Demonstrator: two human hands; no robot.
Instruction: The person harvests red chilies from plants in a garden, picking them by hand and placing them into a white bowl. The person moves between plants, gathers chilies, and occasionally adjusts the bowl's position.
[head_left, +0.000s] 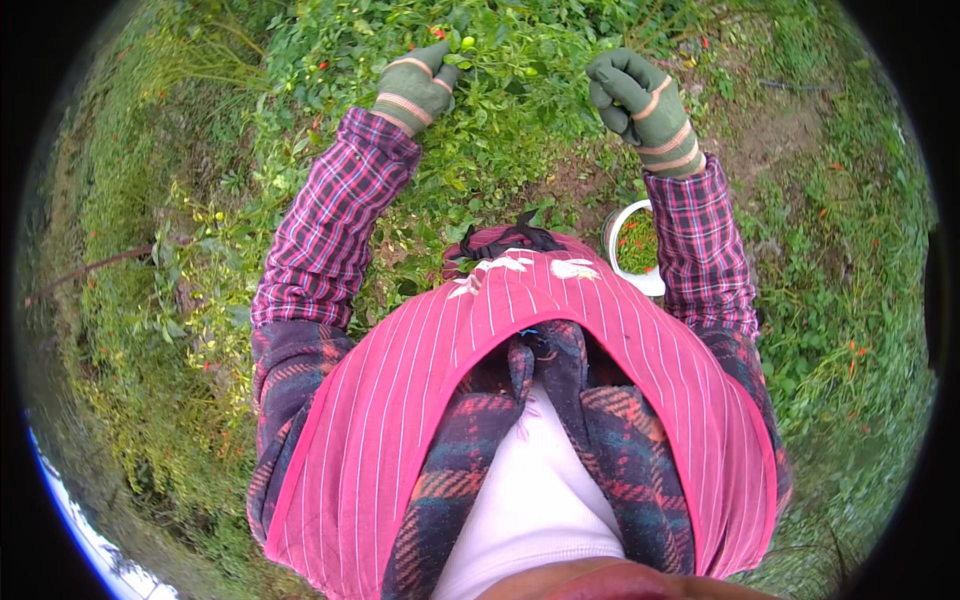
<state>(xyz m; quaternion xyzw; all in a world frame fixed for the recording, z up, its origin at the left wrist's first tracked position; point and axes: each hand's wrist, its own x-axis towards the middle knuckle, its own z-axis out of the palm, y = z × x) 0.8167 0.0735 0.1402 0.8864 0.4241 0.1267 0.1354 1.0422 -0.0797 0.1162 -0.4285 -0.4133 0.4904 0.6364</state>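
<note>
Both hands wear green knitted gloves with pale orange bands. At the upper left of centre my left hand is in the foliage of a chili pepper plant, close to a green pepper and a red pepper; leaves hide its fingertips, so its hold cannot be told. My right hand is raised at the right edge of the same plant, fingers curled inward; whether something small lies inside them does not show. Below it, partly behind my right sleeve, a white bucket holds many small green and red peppers.
More pepper plants grow on the left. A brown stick or stem crosses the far left. Bare soil shows at the right, with loose red peppers among low greenery further down. My pink striped apron fills the lower middle.
</note>
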